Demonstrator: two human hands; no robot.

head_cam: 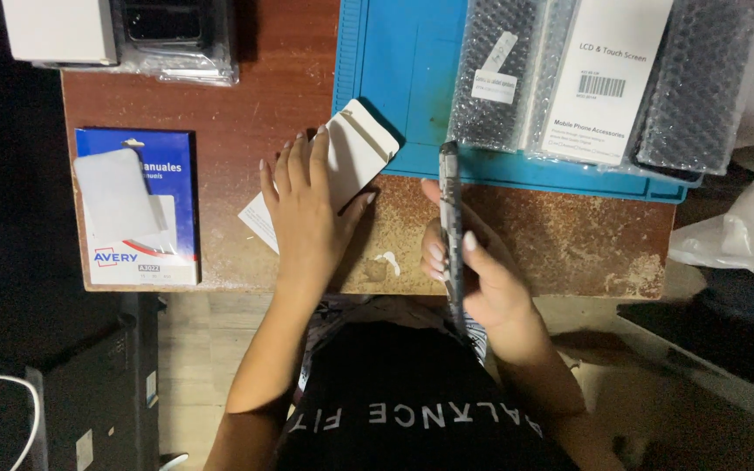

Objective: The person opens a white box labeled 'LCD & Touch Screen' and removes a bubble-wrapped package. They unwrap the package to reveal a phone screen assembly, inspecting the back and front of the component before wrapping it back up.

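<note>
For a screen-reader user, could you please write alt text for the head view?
The right hand holds a thin phone edge-on, while the left hand rests flat on a white card packet on a worn wooden table beside a blue mat.

blue label pack (167, 174) at left, labelled bubble-wrap packages (599, 74) on blue mat (394, 61)
</note>
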